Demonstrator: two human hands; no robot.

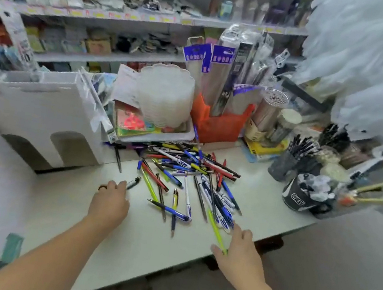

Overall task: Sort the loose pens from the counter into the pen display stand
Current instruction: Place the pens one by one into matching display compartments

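A heap of loose pens (189,169) in blue, red, yellow, black and white lies across the middle of the pale counter (144,242). My left hand (109,203) is at the heap's left edge, and its fingertips pinch the near end of a black pen (133,182). My right hand (241,253) lies at the counter's front edge with its fingers straight. The near end of a yellow-green pen (215,231) rests between its thumb and forefinger. A white cardboard display stand (41,106) with arched openings stands at the left.
Behind the heap are a tray (156,136) with a stack of clear lids, an orange bin (218,124) of packaged goods, and cups of pens (303,195) at the right. Shop shelves fill the back. A white plastic bag (372,73) hangs at the top right.
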